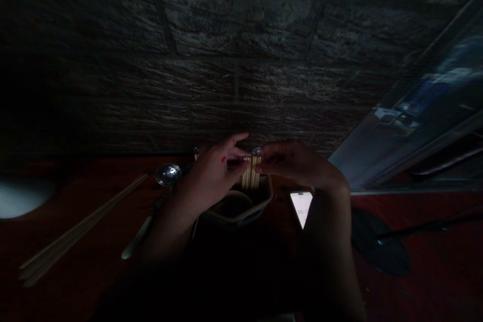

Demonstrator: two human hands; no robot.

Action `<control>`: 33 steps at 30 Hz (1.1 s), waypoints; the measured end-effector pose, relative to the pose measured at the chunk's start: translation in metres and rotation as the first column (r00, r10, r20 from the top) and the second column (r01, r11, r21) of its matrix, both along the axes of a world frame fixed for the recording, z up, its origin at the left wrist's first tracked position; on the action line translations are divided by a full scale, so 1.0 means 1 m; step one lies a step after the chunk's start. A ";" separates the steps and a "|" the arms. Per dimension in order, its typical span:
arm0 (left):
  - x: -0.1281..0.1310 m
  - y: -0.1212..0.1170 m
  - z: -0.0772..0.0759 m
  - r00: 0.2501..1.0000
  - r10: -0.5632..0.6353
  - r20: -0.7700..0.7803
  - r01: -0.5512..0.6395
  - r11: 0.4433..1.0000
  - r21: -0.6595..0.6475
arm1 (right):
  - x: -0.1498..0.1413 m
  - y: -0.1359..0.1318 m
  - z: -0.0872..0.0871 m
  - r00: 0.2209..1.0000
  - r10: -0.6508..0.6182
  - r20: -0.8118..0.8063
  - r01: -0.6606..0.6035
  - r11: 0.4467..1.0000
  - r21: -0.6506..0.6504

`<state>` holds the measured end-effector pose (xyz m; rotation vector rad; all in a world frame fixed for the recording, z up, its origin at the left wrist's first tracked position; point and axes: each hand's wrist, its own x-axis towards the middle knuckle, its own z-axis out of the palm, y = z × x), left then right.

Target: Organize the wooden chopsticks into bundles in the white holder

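A bundle of thin wooden sticks point(251, 173), perhaps chopsticks, stands upright over a rectangular container point(268, 200). Crinkled clear plastic point(256, 152) covers its top. From the left, my left hand point(213, 173) grips the bundle, thumb against the sticks and index finger stretched out above; a red mark shows on its back. Opposite it, my right hand point(289, 162) has its thumb and fingers closed at the plastic and the upper ends of the sticks. Inside the container, a round-rimmed item point(236, 201) is dim. The sticks' lower ends are hidden within the container.
Left of my arm lie a shiny metal ladle point(168, 174), a pale-handled utensil point(138, 236) and several long thin sticks point(83, 231). A lit phone point(301, 207) rests by my right forearm. A brick-patterned wall point(241, 80) rises behind; a round dark base point(381, 244) stands right.
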<state>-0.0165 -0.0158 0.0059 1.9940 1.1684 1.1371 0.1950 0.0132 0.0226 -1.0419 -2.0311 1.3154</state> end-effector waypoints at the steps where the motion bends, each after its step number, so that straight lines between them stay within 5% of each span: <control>1: 0.000 0.000 0.000 1.000 0.001 0.004 -0.001 1.000 -0.002 | 0.000 0.000 0.000 1.000 -0.007 -0.014 0.007 1.000 -0.004; 18: 0.009 0.001 0.002 0.999 0.033 -0.041 -0.031 0.998 0.045 | -0.001 -0.003 0.007 0.993 -0.035 0.110 0.019 0.989 0.146; 33: 0.009 0.002 0.001 0.999 0.029 -0.045 -0.027 0.999 0.045 | 0.000 -0.001 0.004 0.997 0.003 0.082 -0.013 0.992 0.128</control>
